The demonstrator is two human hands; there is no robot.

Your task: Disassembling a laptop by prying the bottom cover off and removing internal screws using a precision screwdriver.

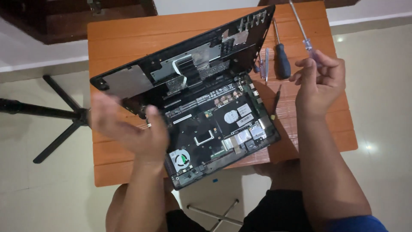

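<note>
Left hand [128, 129]: blurred, fingers apart, at 9 o'clock beside laptop base [214, 129].
Right hand [319, 81]: fingers clamped on clear-handled screwdriver [305, 32], 3 o'clock.
Advice: support raised top cover [184, 60]; ribbon cable [178, 71] looks attached.

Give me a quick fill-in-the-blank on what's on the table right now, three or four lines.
1. The right hand holds a clear-handled ____.
2. The laptop lies opened on an ____ wooden table.
3. The round fan sits at the laptop's corner nearest the ____ hand.
4. The black-handled screwdriver lies on the table, to the ____ of the laptop.

Missing words: screwdriver; orange; left; right
</note>
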